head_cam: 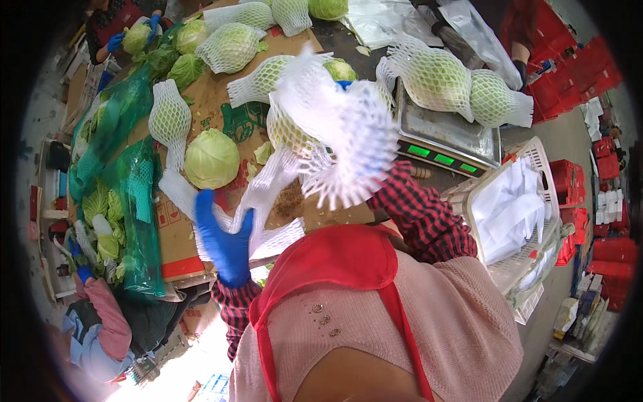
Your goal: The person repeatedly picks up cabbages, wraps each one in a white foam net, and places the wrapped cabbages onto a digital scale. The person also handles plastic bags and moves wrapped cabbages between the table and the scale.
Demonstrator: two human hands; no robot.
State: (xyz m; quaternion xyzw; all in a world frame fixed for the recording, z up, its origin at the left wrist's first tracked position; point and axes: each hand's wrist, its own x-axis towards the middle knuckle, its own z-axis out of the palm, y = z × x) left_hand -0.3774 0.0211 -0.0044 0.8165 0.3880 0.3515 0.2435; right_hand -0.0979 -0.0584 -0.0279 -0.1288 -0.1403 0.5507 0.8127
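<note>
My left hand (224, 246), in a blue glove, is beside a bare green cabbage (212, 159), with thumb and fingers spread. It overlaps flat white foam net sleeves (274, 237) at the near table edge. A blurred white foam net (361, 140) surrounds my right hand (344, 84); only a bit of blue glove shows, so its grip is hidden. Just beyond those fingertips is a cabbage (340, 69). Below the blurred net, a netted cabbage (286, 128) lies on the cardboard with its sleeve tail trailing toward me.
Netted cabbages (436, 75) rest on a scale (447, 133) at the right. A plastic crate (550, 188) holds white material. Green plastic bags (138, 241) with cabbages line the left side. Co-workers' gloved hands (135, 36) show at upper left and lower left (83, 266).
</note>
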